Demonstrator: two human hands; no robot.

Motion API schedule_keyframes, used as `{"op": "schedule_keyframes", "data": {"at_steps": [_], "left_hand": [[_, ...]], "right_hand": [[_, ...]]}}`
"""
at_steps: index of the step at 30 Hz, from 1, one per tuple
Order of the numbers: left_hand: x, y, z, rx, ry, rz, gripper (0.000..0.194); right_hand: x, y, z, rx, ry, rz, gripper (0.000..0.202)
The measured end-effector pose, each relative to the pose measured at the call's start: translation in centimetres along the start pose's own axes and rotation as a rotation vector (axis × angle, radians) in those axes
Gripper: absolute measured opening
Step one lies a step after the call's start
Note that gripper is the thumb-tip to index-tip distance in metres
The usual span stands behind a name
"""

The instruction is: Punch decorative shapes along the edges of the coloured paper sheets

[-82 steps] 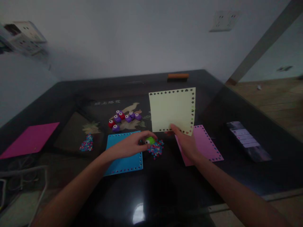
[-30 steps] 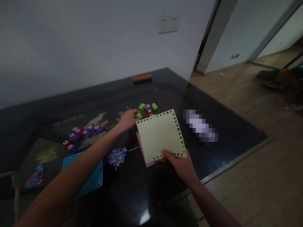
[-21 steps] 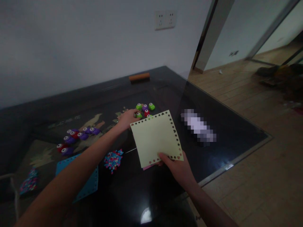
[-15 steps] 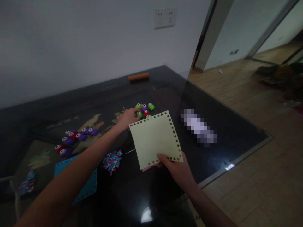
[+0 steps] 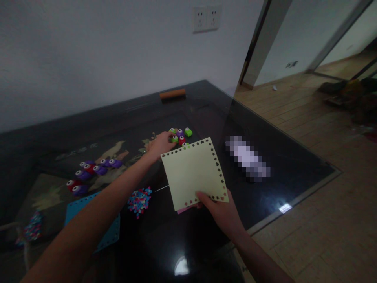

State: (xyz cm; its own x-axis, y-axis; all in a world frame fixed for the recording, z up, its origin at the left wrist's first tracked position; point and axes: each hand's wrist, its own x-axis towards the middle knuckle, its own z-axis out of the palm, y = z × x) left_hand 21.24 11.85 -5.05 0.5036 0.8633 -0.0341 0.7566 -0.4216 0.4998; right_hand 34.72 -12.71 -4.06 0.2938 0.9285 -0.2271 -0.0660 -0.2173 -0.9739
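Observation:
My right hand (image 5: pixel 219 208) grips a pale yellow square card (image 5: pixel 193 173) by its lower right part, thumb on top. Stars and hearts are punched along the card's edges, and a bit of pink shows beneath it. Behind the card's top left corner, my left hand (image 5: pixel 161 144) reaches to a group of small punches with eye-like tops. Its fingertips are at a green punch (image 5: pixel 174 139); whether they grip it is unclear. A red punch (image 5: pixel 182 140), a purple punch (image 5: pixel 180 133) and another green punch (image 5: pixel 188 132) stand close by.
Several purple and red punches (image 5: pixel 100 169) lie at the left of the black table (image 5: pixel 212 106). Nearer are a blue punched card (image 5: pixel 110 236) and a pile of paper bits (image 5: pixel 140 201). An orange-brown roll (image 5: pixel 172 94) lies at the back, a pixelated object (image 5: pixel 246 157) at the right.
The green punch at my left fingertips has shifted slightly up and to the right, and my left hand has moved slightly up. My right hand and the yellow card are nearly unchanged.

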Motion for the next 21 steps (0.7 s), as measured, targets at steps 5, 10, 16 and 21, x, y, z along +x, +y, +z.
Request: {"op": "schedule_keyframes", "data": {"at_steps": [5,10,16,21], "left_hand": [[-0.3,0.1,0.2,-0.008,0.099,0.024,0.035],[-1.0,0.4,-0.6,-0.042,0.175,0.042,0.038],[-4.4,2.1,-2.9,-0.359,0.073,0.097,0.026],[-7.4,2.5,-3.9,-0.591,-0.108,0.006,0.042]], "right_hand": [[0.0,0.1,0.0,0.002,0.006,0.003,0.013],[0.0,0.4,0.0,-0.004,0.005,-0.009,0.012],[0.0,0.4,0.0,0.001,-0.017,-0.033,0.010],[0.0,0.4,-0.1,-0.008,-0.004,-0.038,0.010]]}}
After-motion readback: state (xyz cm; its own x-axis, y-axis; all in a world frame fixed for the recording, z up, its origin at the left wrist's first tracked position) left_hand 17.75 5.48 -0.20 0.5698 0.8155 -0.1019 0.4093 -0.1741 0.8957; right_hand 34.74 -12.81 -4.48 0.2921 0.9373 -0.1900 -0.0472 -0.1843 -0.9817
